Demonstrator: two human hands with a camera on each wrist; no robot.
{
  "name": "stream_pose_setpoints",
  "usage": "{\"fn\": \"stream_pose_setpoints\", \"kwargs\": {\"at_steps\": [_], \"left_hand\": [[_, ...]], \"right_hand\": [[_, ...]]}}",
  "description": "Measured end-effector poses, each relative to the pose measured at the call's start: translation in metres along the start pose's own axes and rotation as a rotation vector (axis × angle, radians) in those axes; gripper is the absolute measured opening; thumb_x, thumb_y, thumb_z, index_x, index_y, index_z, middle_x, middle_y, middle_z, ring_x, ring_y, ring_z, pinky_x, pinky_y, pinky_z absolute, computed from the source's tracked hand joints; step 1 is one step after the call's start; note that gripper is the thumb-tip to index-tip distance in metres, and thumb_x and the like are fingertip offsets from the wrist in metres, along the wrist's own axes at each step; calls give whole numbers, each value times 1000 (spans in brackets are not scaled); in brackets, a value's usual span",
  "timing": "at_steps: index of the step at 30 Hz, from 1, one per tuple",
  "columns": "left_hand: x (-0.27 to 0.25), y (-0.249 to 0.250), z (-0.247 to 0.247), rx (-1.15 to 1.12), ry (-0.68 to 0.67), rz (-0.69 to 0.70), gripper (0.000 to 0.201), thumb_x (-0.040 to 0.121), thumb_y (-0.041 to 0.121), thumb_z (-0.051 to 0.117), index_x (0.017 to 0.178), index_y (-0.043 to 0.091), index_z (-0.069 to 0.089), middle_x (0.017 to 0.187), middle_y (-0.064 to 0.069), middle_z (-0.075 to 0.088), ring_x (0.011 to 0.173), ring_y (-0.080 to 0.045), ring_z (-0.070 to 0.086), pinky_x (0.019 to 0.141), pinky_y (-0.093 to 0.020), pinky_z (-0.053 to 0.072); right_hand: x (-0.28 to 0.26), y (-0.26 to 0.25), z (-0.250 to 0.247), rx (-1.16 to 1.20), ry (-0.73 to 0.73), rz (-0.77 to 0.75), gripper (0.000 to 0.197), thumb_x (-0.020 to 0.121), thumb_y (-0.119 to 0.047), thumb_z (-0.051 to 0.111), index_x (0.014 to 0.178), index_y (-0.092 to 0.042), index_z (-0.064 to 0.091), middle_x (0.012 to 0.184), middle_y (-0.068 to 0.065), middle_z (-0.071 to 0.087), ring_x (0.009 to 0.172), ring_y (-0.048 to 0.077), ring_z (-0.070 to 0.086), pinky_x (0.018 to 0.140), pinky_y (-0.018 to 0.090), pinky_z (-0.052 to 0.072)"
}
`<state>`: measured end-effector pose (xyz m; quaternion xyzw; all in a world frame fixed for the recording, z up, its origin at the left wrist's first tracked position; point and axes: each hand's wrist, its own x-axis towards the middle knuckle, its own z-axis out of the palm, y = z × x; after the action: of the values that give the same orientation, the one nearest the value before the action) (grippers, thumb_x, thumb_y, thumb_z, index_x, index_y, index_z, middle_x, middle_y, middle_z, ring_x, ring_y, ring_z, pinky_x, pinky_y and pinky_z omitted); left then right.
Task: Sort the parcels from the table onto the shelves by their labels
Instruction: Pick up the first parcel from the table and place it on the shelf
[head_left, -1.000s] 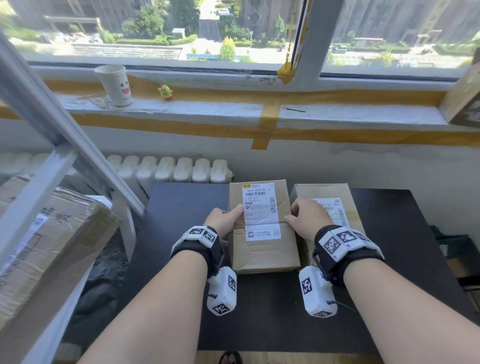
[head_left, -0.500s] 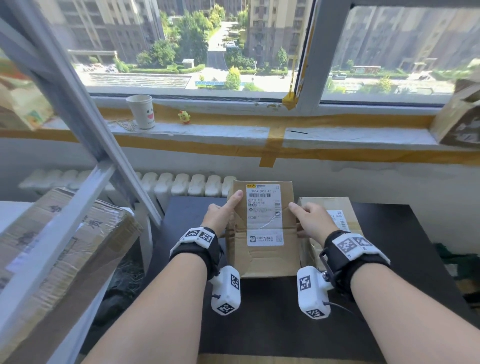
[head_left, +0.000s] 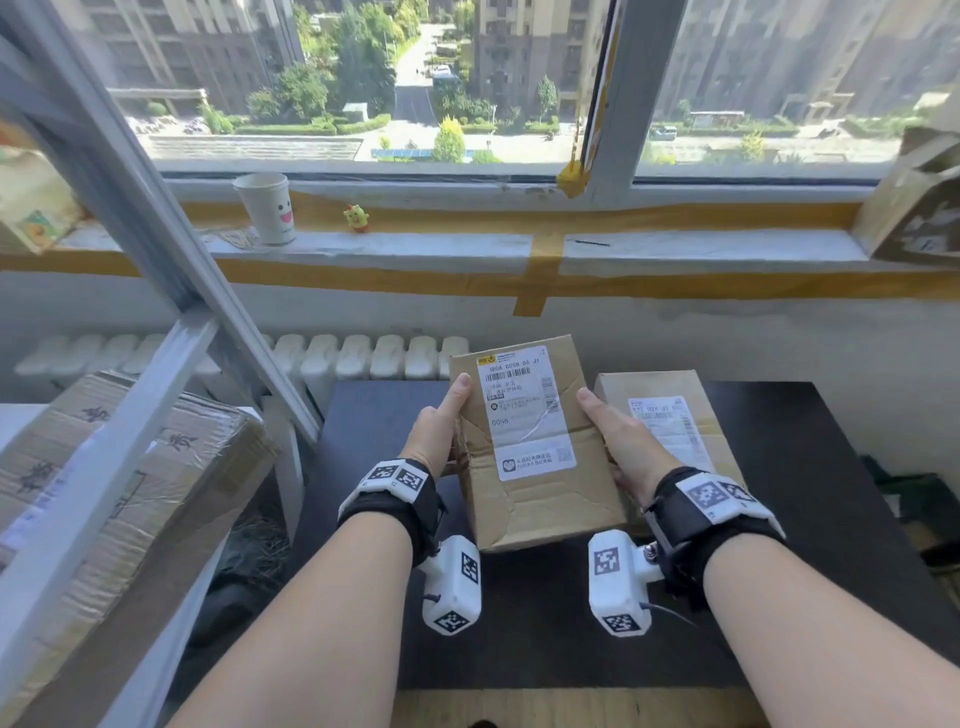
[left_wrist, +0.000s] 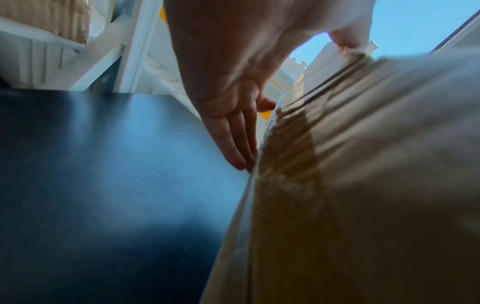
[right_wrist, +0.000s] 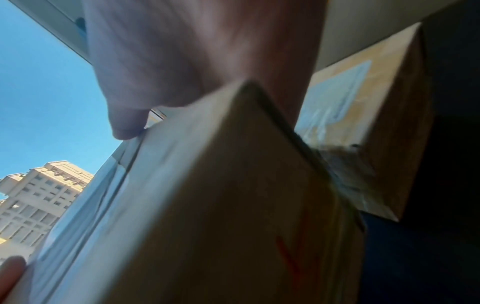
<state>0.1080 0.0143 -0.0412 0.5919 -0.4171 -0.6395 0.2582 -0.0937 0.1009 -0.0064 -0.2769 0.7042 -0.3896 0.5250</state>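
A brown cardboard parcel with a white shipping label is lifted off the black table, label facing up. My left hand grips its left side, thumb on top and fingers stretched under it. On the parcel's right side my right hand holds it the same way, thumb on the top face. Both wrist views show the parcel close and blurred. A second labelled parcel lies on the table just right of the held one.
A white metal shelf frame stands at the left with a large taped carton on its shelf. Behind the table are a radiator and a windowsill holding a paper cup and a small yellow toy. Another box sits at the far right.
Both hands have raised the parcel off the table and tilted its label up toward the camera. The head view has risen, showing more window.
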Motion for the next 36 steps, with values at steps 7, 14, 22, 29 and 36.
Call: {"fn": "stream_pose_setpoints", "kwargs": {"at_steps": [7, 14, 22, 29, 36], "left_hand": [[-12, -13, 5, 5, -51, -16, 109, 49, 90, 52, 106, -1, 71, 95, -22, 73, 84, -31, 68, 93, -51, 58], [-44, -12, 9, 24, -102, 12, 74, 66, 81, 56, 83, 9, 64, 80, -12, 64, 73, -28, 62, 88, -43, 58], [-127, -51, 1, 57, -112, 44, 80, 63, 80, 57, 95, 8, 67, 81, -8, 65, 71, -26, 61, 83, -42, 59], [-214, -91, -26, 89, -94, 44, 60, 85, 65, 58, 107, 9, 59, 69, -1, 57, 56, -15, 57, 56, -25, 53], [-273, -95, -74, 96, -79, 82, 110, 48, 81, 65, 128, 6, 56, 100, -11, 67, 91, -28, 67, 100, -51, 54]], "right_hand": [[-22, 20, 4, 124, 33, 41, 42, 81, -59, 61, 103, -23, 71, 103, 8, 77, 97, 27, 71, 97, 50, 52], [-58, 35, -2, 167, 117, -23, 37, 75, -59, 64, 94, -28, 71, 101, 4, 77, 104, 30, 70, 100, 54, 49], [-142, 75, 1, 205, 107, -36, 46, 76, -60, 63, 108, -27, 68, 107, 5, 76, 107, 30, 68, 100, 53, 48], [-222, 113, 20, 212, 63, 17, 65, 75, -63, 60, 121, -18, 66, 109, 10, 76, 106, 30, 70, 98, 52, 51], [-287, 112, 56, 201, 51, -5, 70, 72, -65, 62, 125, -19, 62, 112, 13, 74, 107, 32, 68, 98, 52, 51]]}}
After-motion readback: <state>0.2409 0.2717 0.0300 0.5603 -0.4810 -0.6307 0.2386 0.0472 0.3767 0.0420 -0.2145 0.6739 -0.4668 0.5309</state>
